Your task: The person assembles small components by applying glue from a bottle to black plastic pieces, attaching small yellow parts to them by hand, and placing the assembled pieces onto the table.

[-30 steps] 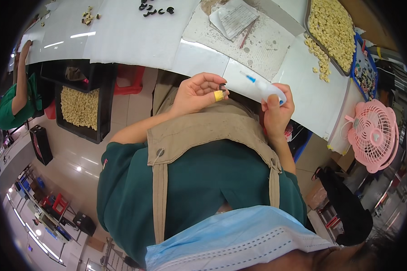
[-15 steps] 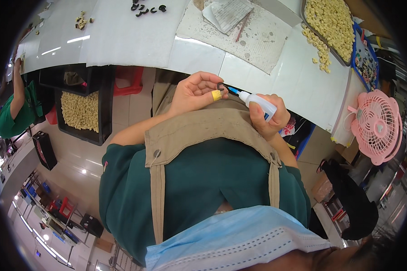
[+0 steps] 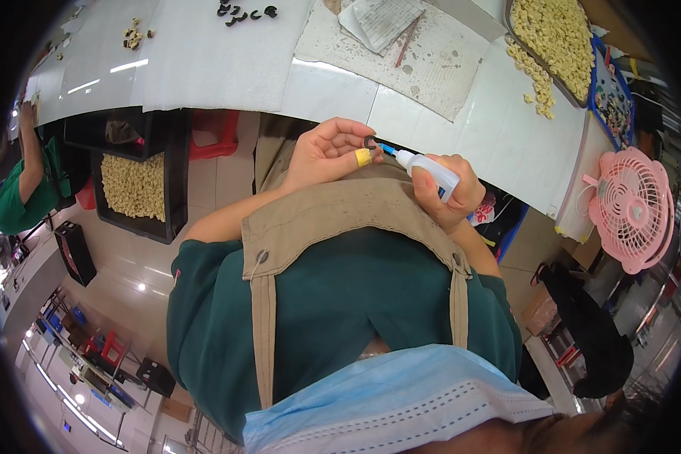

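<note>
My left hand, with yellow tape round the thumb, pinches a small dark curved piece just off the table's near edge. In my right hand is a white squeeze bottle, its fingers wrapped round the body. The bottle tilts to the left, and its narrow blue tip meets or nearly meets the dark piece; whether they touch I cannot tell. Several similar black curved pieces lie on the white table at the far side.
A tray of pale yellow pieces stands far right, with some spilled beside it. Papers lie on a stained board. A pink fan is at the right. Black crates, one holding pale pieces, sit lower left near another person in green.
The squeeze bottle has shifted slightly left, bringing its tip closer to the dark piece. My left hand has hardly moved.
</note>
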{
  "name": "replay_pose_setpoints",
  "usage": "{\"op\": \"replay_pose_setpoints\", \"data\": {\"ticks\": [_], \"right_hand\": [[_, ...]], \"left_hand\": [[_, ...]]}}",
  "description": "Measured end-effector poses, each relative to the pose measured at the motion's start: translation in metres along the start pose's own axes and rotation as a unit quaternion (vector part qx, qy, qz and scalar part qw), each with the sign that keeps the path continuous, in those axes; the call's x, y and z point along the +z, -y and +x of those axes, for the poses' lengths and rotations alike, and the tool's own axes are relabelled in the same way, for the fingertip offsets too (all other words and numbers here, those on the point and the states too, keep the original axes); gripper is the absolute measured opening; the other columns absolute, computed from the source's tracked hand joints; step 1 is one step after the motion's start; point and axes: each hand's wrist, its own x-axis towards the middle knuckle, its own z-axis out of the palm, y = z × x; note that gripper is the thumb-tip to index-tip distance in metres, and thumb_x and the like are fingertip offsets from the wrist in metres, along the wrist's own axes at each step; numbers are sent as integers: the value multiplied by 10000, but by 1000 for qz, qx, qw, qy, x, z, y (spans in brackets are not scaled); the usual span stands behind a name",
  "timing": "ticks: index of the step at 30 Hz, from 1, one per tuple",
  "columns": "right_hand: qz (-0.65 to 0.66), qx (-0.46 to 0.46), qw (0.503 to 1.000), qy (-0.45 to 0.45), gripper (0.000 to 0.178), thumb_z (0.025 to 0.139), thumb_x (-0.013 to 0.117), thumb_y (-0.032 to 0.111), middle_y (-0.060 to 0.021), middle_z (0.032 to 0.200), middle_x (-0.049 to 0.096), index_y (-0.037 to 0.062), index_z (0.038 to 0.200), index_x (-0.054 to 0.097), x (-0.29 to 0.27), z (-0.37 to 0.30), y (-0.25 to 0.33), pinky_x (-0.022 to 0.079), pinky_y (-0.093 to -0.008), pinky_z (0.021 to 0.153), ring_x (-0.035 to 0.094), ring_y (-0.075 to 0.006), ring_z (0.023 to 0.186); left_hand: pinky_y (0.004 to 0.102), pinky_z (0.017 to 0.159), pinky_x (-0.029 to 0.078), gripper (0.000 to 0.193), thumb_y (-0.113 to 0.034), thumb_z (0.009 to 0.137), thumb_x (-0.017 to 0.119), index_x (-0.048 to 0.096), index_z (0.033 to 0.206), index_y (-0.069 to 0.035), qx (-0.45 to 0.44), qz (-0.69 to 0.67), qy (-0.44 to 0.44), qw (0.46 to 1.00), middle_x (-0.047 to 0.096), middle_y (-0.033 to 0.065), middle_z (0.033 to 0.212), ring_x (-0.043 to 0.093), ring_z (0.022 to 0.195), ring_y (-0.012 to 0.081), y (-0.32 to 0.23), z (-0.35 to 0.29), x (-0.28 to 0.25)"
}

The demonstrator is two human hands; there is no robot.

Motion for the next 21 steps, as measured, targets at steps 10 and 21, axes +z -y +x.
{"op": "replay_pose_setpoints", "data": {"ticks": [10, 21], "right_hand": [[-6, -8, 1000, -9, 191, 666, 731, 76, -70, 617, 583, 9, 786, 599, -1, 1, -1, 425, -221, 451, 553, -135, 481], [1, 5, 1000, -21, 186, 658, 728, 68, -62, 609, 578, 12, 780, 600, -1, -2, -1, 420, -219, 448, 540, -119, 477]], "left_hand": [[281, 822, 491, 241, 70, 810, 563, 518, 1045, 40, 11, -6, 5, 1000, 622, 122, 937, 619, 883, 180, 1, 0, -1], [281, 821, 492, 244, 65, 810, 564, 513, 1048, 40, 13, -1, 3, 1000, 620, 124, 939, 618, 883, 176, 1, 0, -1]]}}
